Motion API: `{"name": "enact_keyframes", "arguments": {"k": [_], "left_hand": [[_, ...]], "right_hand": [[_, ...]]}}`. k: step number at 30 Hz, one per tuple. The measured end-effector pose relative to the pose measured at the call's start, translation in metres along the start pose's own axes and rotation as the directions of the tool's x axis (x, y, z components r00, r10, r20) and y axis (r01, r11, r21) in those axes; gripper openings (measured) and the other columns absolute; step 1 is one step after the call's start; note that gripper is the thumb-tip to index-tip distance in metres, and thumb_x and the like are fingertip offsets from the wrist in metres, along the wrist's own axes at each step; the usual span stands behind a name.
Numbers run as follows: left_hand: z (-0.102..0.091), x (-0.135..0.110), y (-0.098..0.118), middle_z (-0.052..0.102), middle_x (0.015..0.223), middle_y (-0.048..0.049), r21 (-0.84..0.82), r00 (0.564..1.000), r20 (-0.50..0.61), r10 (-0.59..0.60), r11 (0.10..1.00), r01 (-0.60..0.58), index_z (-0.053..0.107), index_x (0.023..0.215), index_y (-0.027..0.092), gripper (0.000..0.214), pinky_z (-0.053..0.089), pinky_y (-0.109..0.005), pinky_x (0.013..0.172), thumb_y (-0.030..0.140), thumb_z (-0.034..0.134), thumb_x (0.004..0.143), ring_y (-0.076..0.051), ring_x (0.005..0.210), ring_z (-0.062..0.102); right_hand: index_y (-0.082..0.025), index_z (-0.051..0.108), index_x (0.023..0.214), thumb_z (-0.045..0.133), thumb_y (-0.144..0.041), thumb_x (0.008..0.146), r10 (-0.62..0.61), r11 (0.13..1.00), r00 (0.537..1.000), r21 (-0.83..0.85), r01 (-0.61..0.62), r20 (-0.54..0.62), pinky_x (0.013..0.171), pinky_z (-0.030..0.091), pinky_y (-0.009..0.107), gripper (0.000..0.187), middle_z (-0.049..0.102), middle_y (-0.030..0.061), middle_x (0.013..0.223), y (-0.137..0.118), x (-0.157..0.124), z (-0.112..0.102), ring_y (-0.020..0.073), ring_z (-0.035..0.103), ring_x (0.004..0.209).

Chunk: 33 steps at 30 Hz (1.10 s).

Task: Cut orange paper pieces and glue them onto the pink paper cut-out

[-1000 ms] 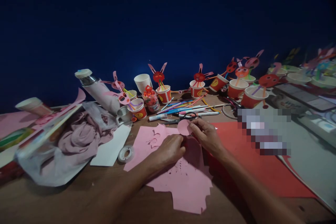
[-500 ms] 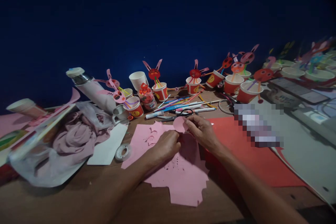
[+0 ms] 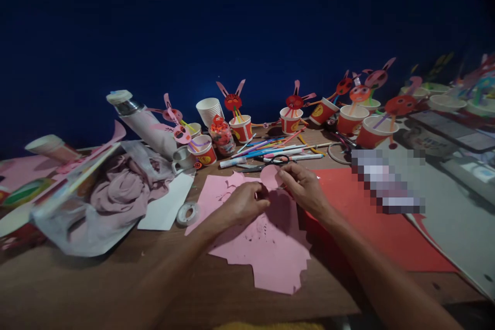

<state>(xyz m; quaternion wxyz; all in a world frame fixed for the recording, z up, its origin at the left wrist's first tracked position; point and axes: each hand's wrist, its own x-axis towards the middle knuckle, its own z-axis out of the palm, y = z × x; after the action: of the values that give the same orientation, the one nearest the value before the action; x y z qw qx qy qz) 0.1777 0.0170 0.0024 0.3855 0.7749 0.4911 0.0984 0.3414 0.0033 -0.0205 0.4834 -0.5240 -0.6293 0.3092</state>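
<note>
Both of my hands meet over a pink paper sheet (image 3: 270,252) with cut-out edges on the wooden table. My right hand (image 3: 305,191) pinches a small pink paper circle (image 3: 269,176) at its right edge. My left hand (image 3: 243,203) is curled with its fingertips at the circle's lower left; what it grips is hidden in shadow. A pair of scissors (image 3: 266,165) lies just beyond the circle, among pens.
A red paper sheet (image 3: 367,216) lies to the right. Several red paper cups (image 3: 290,121) with bunny figures line the back. A tape roll (image 3: 186,213), white paper (image 3: 166,206), a bag of pink cloth (image 3: 116,196) and a tilted bottle (image 3: 143,124) sit left.
My hands stay together on the pink circle. The view has shifted slightly, and the hands and circle sit a little higher in the picture.
</note>
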Motion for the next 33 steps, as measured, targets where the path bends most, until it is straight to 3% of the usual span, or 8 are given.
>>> {"name": "enact_keyframes", "arguments": {"k": [6, 12, 15, 18, 24, 28, 33], "left_hand": [[-0.023, -0.031, -0.031, 0.051, 0.054, 0.004, -0.344, 0.99, -0.054, -0.128, 0.933, 0.102, 0.054, 0.068, 0.015, 0.015, 0.04, -0.019, 0.043, 0.029, 0.052, 0.068, -0.009, 0.046, 0.05], [-0.013, -0.04, -0.063, 0.051, 0.058, 0.0042, -0.585, 0.97, -0.107, -0.218, 0.803, 0.116, 0.049, 0.073, 0.016, 0.024, 0.032, -0.014, 0.032, 0.037, 0.057, 0.065, -0.006, 0.04, 0.048], [-0.008, -0.038, -0.069, 0.049, 0.054, 0.0056, -0.649, 0.969, -0.116, -0.22, 0.755, 0.094, 0.049, 0.074, 0.016, 0.025, 0.031, -0.014, 0.031, 0.037, 0.059, 0.065, -0.006, 0.039, 0.045], [-0.004, -0.037, -0.07, 0.047, 0.049, 0.0067, -0.682, 0.967, -0.119, -0.224, 0.727, 0.084, 0.049, 0.076, 0.016, 0.025, 0.031, -0.014, 0.031, 0.037, 0.059, 0.067, -0.006, 0.038, 0.042], [-0.001, -0.037, -0.061, 0.047, 0.047, 0.007, -0.717, 0.96, -0.105, -0.261, 0.689, 0.109, 0.049, 0.073, 0.016, 0.024, 0.028, -0.014, 0.032, 0.035, 0.061, 0.065, -0.005, 0.038, 0.04], [0.003, -0.038, -0.055, 0.047, 0.047, 0.0068, -0.709, 0.96, -0.113, -0.256, 0.698, 0.102, 0.05, 0.072, 0.016, 0.023, 0.028, -0.015, 0.034, 0.035, 0.06, 0.065, -0.005, 0.038, 0.039], [0.006, -0.039, -0.046, 0.049, 0.05, 0.0058, -0.691, 0.966, -0.124, -0.228, 0.719, 0.081, 0.051, 0.07, 0.016, 0.021, 0.031, -0.017, 0.036, 0.035, 0.059, 0.065, -0.005, 0.039, 0.039]], "right_hand": [[-0.018, 0.053, 0.068, 0.042, -0.029, 0.083, 0.007, 0.997, 0.996, -0.075, 0.0, 0.09, 0.048, 0.036, 0.02, 0.021, 0.053, -0.0023, 0.059, -0.001, -0.002, 0.004, 0.0101, 0.048, 0.052], [-0.019, 0.063, 0.069, 0.049, -0.021, 0.08, -0.005, 0.962, 0.937, -0.255, 0.101, 0.35, 0.051, 0.032, 0.022, 0.018, 0.061, -0.0003, 0.062, -0.005, -0.014, 0.019, 0.012, 0.051, 0.056], [-0.02, 0.067, 0.074, 0.052, -0.021, 0.079, 0.024, 0.934, 0.908, -0.333, 0.129, 0.419, 0.05, 0.031, 0.023, 0.016, 0.066, 0.0021, 0.065, -0.009, -0.019, 0.025, 0.0135, 0.054, 0.055], [-0.02, 0.067, 0.076, 0.052, -0.023, 0.081, 0.052, 0.91, 0.903, -0.392, 0.132, 0.426, 0.05, 0.03, 0.023, 0.016, 0.067, 0.0032, 0.065, -0.009, -0.019, 0.028, 0.0147, 0.056, 0.056], [-0.019, 0.066, 0.078, 0.049, -0.022, 0.082, 0.022, 0.889, 0.938, -0.435, 0.14, 0.346, 0.058, 0.034, 0.026, 0.017, 0.067, 0.0062, 0.076, -0.004, -0.015, 0.026, 0.0187, 0.058, 0.071], [-0.02, 0.064, 0.08, 0.044, -0.02, 0.084, 0.008, 0.929, 0.935, -0.349, 0.124, 0.354, 0.062, 0.039, 0.023, 0.02, 0.067, 0.0027, 0.079, -0.009, -0.016, 0.026, 0.0147, 0.059, 0.072], [-0.021, 0.065, 0.077, 0.051, -0.026, 0.081, 0.114, 0.987, 0.919, -0.152, -0.06, 0.378, 0.056, 0.039, 0.022, 0.015, 0.067, 0.0001, 0.073, -0.012, -0.022, 0.033, 0.0137, 0.058, 0.065]]}}
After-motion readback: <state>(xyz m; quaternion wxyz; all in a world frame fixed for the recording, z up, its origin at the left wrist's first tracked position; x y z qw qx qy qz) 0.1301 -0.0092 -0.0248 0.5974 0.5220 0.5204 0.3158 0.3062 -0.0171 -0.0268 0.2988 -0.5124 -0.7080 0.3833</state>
